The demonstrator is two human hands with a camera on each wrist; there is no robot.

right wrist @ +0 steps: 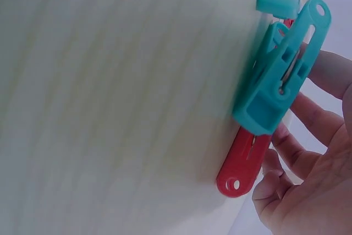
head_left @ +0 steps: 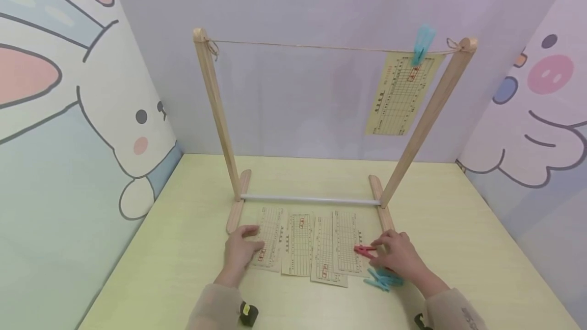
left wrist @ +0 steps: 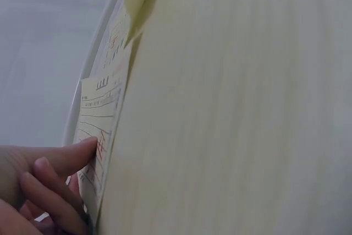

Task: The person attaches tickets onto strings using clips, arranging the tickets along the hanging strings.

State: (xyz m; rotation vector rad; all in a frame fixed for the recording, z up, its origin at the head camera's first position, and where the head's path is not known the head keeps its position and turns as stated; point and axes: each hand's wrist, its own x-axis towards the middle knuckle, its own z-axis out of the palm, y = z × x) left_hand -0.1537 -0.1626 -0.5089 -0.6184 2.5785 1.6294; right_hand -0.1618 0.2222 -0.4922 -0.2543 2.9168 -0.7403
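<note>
Pinching red clothespin (head_left: 364,251) — right hand (head_left: 400,256), left hand (head_left: 239,248) pressing paper slip (head_left: 269,238)

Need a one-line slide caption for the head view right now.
Left hand presses the leftmost paper slip while right hand pinches a red clothespin before the string rack.

Ahead of both hands' fingers, the wooden rack (head_left: 220,116) bars the way: its white crossbar (head_left: 310,200) lies low on the table (head_left: 458,228), with its two feet just outside the fingers. Above the crossbar, the frame stands open up to the string (head_left: 321,47), except at the right, where a hanging slip (head_left: 399,95) and its blue peg (head_left: 422,45) fill the corner. Blue pegs (head_left: 382,279) crowd the table just behind the right fingers (head_left: 382,242). Bare table spreads outward of both hands to the walls.
</note>
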